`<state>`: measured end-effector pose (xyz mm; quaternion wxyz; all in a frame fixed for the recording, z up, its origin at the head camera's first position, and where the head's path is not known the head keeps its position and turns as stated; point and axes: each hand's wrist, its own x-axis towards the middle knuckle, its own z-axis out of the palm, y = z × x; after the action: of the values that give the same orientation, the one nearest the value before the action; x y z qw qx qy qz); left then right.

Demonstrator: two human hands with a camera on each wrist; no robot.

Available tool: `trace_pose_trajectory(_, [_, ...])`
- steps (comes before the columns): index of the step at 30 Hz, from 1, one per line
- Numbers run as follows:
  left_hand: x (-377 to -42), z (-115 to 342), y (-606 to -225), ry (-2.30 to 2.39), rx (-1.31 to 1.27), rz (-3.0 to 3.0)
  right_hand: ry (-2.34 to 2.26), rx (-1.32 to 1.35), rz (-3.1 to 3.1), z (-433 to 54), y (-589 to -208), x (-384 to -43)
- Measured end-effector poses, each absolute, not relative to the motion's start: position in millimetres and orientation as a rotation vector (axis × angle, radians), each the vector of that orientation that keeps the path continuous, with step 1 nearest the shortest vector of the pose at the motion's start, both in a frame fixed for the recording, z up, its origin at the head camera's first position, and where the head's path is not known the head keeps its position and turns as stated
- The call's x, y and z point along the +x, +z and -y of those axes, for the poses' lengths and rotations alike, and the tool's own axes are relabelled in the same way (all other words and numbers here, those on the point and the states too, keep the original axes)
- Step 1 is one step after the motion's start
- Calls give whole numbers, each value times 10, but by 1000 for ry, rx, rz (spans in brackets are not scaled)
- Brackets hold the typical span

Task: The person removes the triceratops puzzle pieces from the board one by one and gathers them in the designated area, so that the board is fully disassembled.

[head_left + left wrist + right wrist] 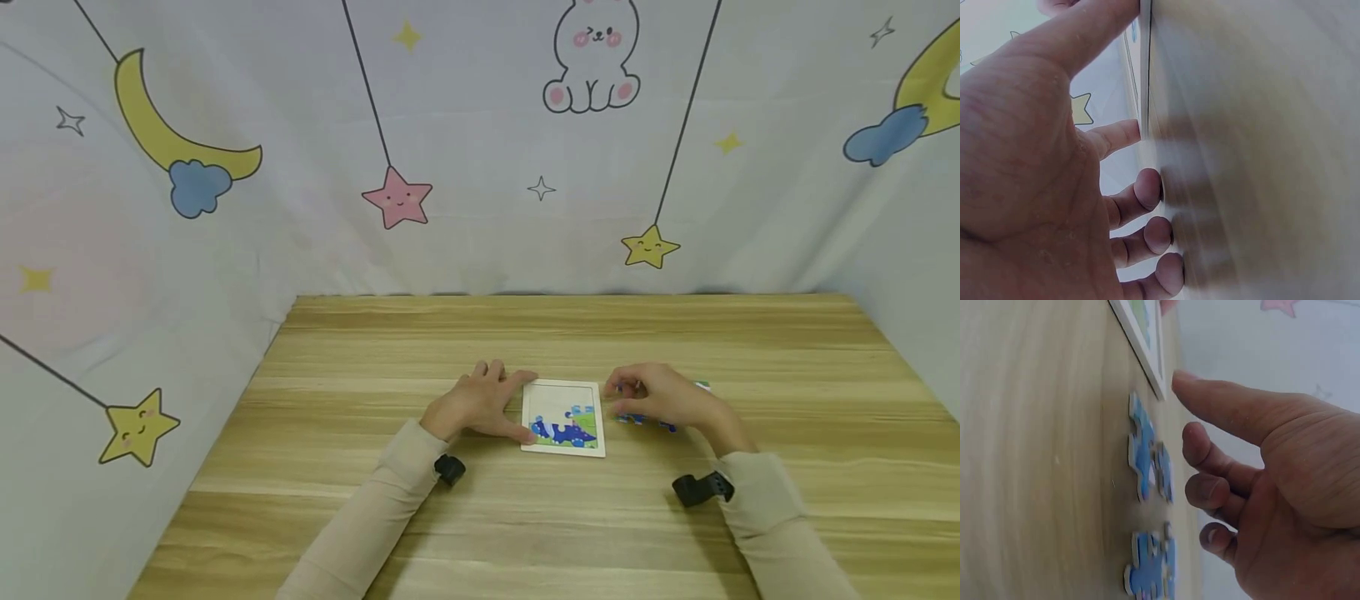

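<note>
A square wooden puzzle board (562,387) lies on the table, its lower part filled with pieces showing a blue dinosaur on green. My left hand (480,404) is at its left side with fingers spread. The thumb rests at the board's lower left and the index finger touches its upper left corner; the other fingertips rest on or near the table. My right hand (663,396) hovers just right of the board over loose blue puzzle pieces (1142,450), partly hiding them in the head view. Nothing shows between its bent fingers and thumb in the right wrist view.
More loose pieces (1147,565) lie beside the first ones in the right wrist view. The wooden table (420,333) reaches back to a white curtain (480,242) printed with stars and moons. A black band with a small device (697,489) sits on each wrist.
</note>
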<state>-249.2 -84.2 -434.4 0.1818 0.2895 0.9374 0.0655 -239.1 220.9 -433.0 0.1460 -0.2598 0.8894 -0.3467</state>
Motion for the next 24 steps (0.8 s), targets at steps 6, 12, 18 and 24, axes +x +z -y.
trace_pose_trajectory(6, [-2499,833,-4339,192,811,-2643,-970,-786,-2509,-2042,-4373,-2360])
trace_pose_trajectory(12, [-2491,827,-4334,186,806,-2649,-941,-746,-2468,-1923,-4380,-2321])
trace_pose_trajectory(18, [-2492,828,-4337,180,812,-2650,-939,-717,-2478,-1888,-4379,-2297])
trace_pose_trajectory(24, [-2495,831,-4341,180,811,-2651,-910,-731,-2528,-1864,-4373,-2291])
